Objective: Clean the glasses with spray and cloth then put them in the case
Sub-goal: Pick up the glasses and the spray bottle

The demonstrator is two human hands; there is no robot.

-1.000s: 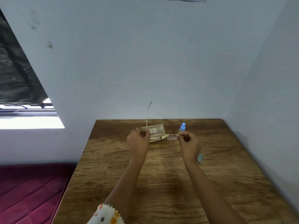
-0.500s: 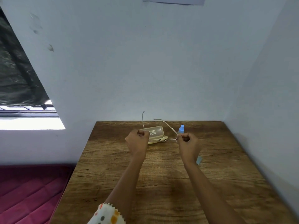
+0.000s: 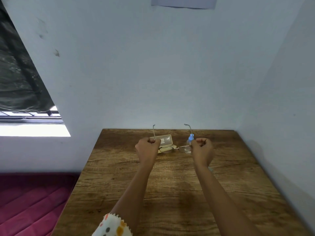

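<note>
Thin metal-framed glasses [image 3: 180, 148] hang in the air above the far part of the wooden table [image 3: 170, 184], both temple arms unfolded and pointing up and away. My left hand [image 3: 147, 148] grips the left hinge end, and my right hand [image 3: 202, 149] grips the right hinge end. Behind the glasses an open beige case [image 3: 166, 140] lies on the table. A small clear spray bottle with a blue cap [image 3: 189, 142] stands just left of my right hand. A bit of pale blue cloth [image 3: 211, 169] peeks out beside my right wrist.
The table sits in a corner, with walls behind and along its right side. A dark red mattress [image 3: 30, 201] lies on the floor to the left. A window with a dark curtain [image 3: 20, 82] is at the upper left.
The right temple arm has swung out from folded to fully unfolded, and my hands have moved apart. The left arm stayed up.
</note>
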